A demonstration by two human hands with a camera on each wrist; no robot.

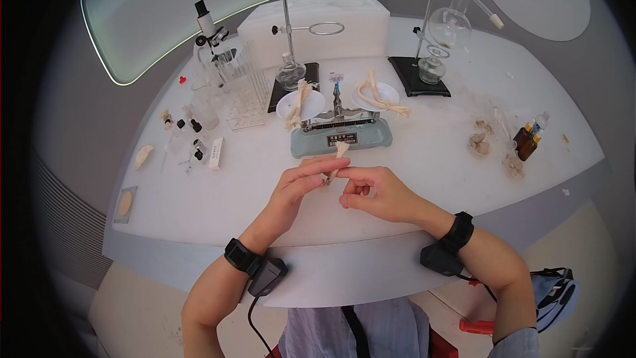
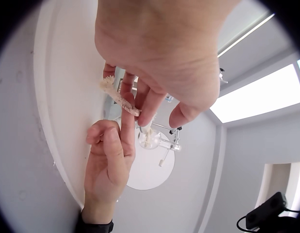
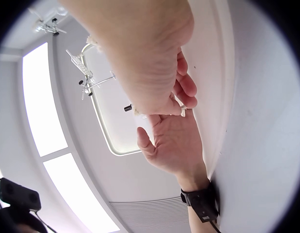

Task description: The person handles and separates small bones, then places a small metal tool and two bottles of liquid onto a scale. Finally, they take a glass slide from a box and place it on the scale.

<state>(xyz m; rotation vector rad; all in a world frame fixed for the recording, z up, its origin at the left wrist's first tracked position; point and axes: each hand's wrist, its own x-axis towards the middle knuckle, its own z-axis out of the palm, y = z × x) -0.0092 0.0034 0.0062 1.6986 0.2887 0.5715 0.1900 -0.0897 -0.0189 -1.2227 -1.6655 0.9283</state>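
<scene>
A short frayed piece of cream cord [image 1: 341, 149] lies where both hands meet, just in front of the blue-green balance [image 1: 341, 136]. My left hand [image 1: 295, 189] has its fingers extended beside it, thumb apart. From the right, my right hand [image 1: 384, 195] reaches with a straight index finger against the cord and the left fingers; its other fingers bend loosely. The left wrist view shows the cord [image 2: 121, 101] slanting between the fingers of the left hand [image 2: 159, 53] and right hand [image 2: 108, 160]. Only one cord end [image 3: 183, 111] shows in the right wrist view.
Cord bundles [image 1: 299, 103] [image 1: 381, 98] lie on the balance's two white pans. Behind stand iron stands with flasks [image 1: 450, 26]. Test tubes [image 1: 245, 86], a microscope [image 1: 209, 26] and small bottles are at left. Brown bottles [image 1: 527, 142] and a small dish [image 1: 479, 146] stand at right.
</scene>
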